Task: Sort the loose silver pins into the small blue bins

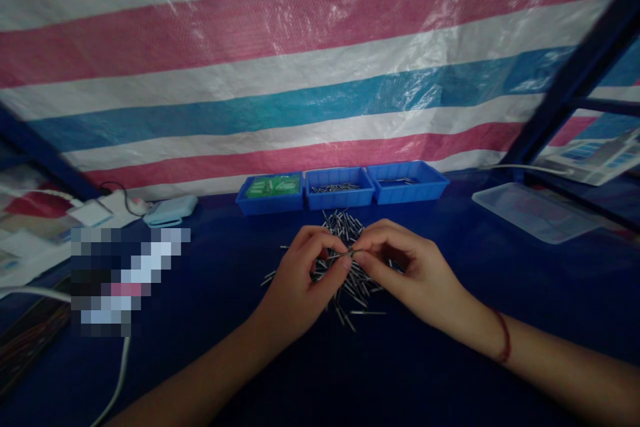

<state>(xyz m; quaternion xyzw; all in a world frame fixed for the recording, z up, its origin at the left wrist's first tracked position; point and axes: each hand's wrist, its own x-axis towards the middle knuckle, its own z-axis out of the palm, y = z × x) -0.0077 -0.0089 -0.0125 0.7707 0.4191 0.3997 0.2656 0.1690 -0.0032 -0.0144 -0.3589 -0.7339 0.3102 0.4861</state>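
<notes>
My left hand [313, 273] pinches a thin metal pin [336, 255] between thumb and forefinger. Thumb and fingers of my right hand [405, 263] are pressed together at the pin's other end; whether they grip that same pin or a second small piece is too small to tell. Below both hands a loose pile of similar thin metal pins [355, 283] spreads over the dark blue table [320, 373]. Part of the pile is hidden by my fingers. One pin [369, 312] lies apart on the near side.
Behind the pile stand three blue bins: the left bin [270, 205] with green-wrapped pieces, the middle bin [340, 199] and right bin [413, 193] with metal pins. A clear plastic lid [540, 213] lies right. A light blue case [171, 210] and white cable [123, 367] are left.
</notes>
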